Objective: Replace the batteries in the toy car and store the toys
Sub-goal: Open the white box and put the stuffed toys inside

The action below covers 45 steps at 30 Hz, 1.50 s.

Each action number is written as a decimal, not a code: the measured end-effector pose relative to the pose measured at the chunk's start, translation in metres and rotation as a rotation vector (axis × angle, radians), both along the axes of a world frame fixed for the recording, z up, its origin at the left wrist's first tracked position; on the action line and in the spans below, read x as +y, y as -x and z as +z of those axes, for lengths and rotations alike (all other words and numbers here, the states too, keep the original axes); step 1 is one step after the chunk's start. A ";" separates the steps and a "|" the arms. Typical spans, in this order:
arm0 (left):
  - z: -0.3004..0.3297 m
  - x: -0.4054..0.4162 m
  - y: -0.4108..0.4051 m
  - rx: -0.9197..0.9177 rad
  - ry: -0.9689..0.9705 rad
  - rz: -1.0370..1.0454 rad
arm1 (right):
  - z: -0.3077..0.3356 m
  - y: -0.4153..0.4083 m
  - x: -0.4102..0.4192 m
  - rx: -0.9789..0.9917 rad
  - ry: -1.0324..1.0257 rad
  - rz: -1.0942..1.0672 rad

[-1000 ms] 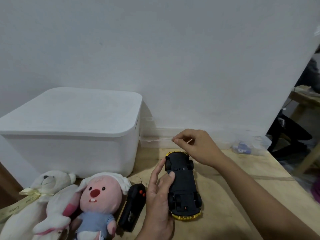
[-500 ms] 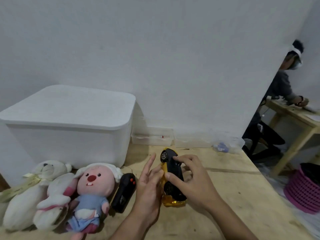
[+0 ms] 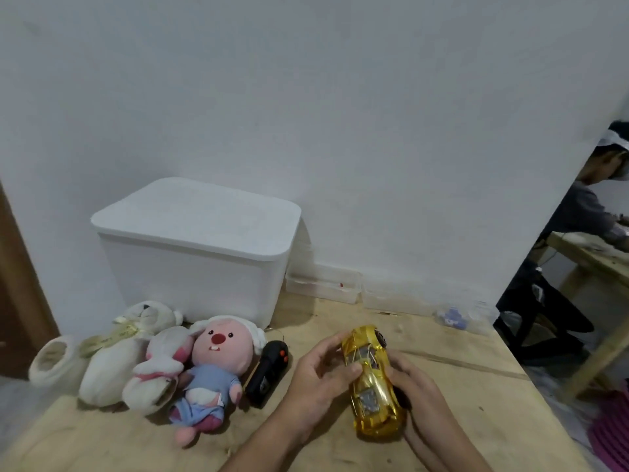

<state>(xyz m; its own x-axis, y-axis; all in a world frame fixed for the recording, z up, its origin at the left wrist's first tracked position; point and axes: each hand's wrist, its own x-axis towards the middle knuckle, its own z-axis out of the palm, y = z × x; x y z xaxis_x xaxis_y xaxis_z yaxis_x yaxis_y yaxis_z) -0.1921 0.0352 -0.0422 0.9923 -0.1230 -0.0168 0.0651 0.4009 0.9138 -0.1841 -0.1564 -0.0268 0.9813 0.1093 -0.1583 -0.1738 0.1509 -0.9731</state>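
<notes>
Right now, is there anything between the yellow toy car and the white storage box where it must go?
Yes. The lid sits closed on the white storage box, so it blocks the way in. Both the left hand and the right hand hold the yellow toy car; the tabletop path toward the box looks free.

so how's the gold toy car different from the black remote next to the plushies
The shiny translucent gold toy car is gripped between the left hand and right hand; the matte black remote control lies untouched on the wooden table. The car looks larger than the remote. The remote shows red buttons, while the car shows its insides through the shell. Both lie lengthwise, pointing toward the wall.
</notes>
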 end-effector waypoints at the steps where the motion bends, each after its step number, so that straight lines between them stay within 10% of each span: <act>1: -0.001 0.000 -0.001 -0.005 -0.028 0.011 | -0.002 0.002 -0.001 -0.005 -0.021 0.015; 23: -0.010 0.011 -0.024 -0.127 -0.516 -0.144 | 0.003 -0.014 -0.052 -0.274 0.787 0.285; 45: -0.011 0.015 -0.012 -0.164 -0.510 -0.113 | -0.007 -0.010 -0.047 -0.298 0.726 0.186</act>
